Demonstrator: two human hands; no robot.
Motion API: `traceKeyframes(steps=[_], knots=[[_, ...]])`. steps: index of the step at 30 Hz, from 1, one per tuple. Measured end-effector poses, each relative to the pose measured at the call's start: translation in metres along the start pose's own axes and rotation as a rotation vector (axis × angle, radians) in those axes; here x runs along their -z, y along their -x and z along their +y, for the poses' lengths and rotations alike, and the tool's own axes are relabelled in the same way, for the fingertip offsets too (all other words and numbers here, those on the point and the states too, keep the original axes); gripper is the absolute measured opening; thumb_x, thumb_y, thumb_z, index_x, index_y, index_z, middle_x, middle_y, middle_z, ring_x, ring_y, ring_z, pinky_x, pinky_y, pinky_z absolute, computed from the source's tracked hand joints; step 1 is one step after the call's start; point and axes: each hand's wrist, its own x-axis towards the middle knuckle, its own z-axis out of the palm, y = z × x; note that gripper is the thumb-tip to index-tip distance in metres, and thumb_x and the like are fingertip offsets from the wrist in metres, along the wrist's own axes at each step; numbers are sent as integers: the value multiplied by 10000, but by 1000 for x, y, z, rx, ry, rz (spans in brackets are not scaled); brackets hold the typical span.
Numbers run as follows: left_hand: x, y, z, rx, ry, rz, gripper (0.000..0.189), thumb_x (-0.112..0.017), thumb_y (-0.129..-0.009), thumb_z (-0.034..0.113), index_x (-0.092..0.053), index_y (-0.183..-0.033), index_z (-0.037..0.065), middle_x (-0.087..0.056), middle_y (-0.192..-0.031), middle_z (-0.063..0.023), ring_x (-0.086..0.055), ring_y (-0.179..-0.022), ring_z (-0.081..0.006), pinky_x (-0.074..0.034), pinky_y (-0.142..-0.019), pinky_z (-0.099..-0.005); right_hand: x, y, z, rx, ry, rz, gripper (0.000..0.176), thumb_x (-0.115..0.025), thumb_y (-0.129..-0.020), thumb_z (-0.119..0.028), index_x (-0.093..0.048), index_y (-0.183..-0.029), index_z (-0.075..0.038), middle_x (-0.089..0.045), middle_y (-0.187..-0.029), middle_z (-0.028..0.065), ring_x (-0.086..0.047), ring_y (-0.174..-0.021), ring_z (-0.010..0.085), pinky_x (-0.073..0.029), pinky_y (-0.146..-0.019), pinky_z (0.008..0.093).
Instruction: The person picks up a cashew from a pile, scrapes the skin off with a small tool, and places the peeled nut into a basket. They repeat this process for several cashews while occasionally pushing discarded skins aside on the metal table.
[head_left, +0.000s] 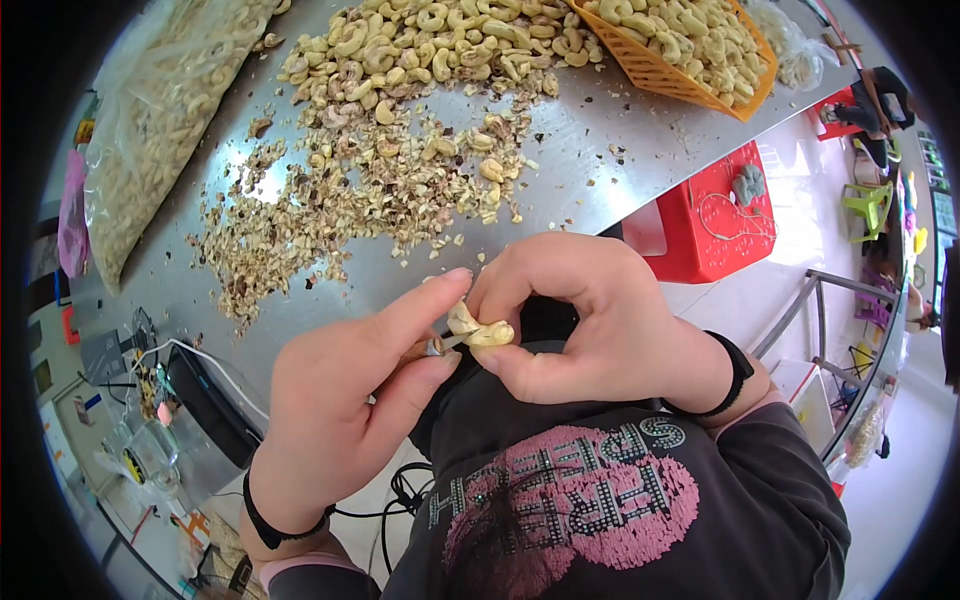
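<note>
Holding cashew pinched in right hand, fingers curled tight round it, thumb underneath. Held just off near edge of table, above lap, not resting on anything. Left hand closed narrow on blade, thumb and forefinger stretched along it, metal tip touching cashew's left end.

Risks, judged from this grip:
- Tip pointing toward right thumb; possible nick on a slip, caused by too much push or a smooth curved kernel.
- Possible snap of kernel at its bend if pried rather than scraped.
- Possible drop onto lap or floor, given position past table edge and only a fingertip hold.

Surroundings:
- Scraps spread wide over table, nearest to hands.
- Heap of nuts beyond scraps, well apart from hands.
- Orange basket at far right, filled with nuts.
- Clear bag of nuts along left edge.
- Red stool beside table, below basket.

Nothing between hands and table; scraps only clutter on near surface.
</note>
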Motion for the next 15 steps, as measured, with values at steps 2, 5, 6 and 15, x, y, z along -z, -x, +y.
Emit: traceKeyframes(steps=[2,5,6,15], knots=[[-1,-1,3,5,-55,14,456,-607,-689,23,-516,-1130,92,-564,-659,-85,-530,-539,-203,-410,-497,-277,-2,0,2,77,36,69,117,-630,-623,-59,-521,-665,-51,-506,-560,25,-523,-521,128,-401,-479,246],[-2,-3,3,-85,-226,46,440,-615,-683,23,-534,-1110,90,-571,-661,-82,-531,-535,-196,-411,-490,-278,-3,-1,2,121,107,101,126,-631,-613,-48,-510,-652,-50,-495,-557,34,-518,-514,148,-404,-477,255],[-3,-3,4,-85,-227,46,440,-615,-683,23,-534,-1110,90,-571,-661,-82,-531,-535,-196,-411,-490,-278,-4,-1,2,131,125,115,129,-630,-611,-44,-507,-649,-50,-491,-559,36,-518,-514,152,-406,-476,257],[-8,-4,1,-144,-308,163,364,-608,-693,18,-579,-1051,84,-582,-686,-80,-539,-555,-192,-419,-495,-261,-4,-2,3,129,153,132,133,-632,-611,-44,-508,-657,-48,-491,-565,42,-524,-519,152,-411,-476,257]])
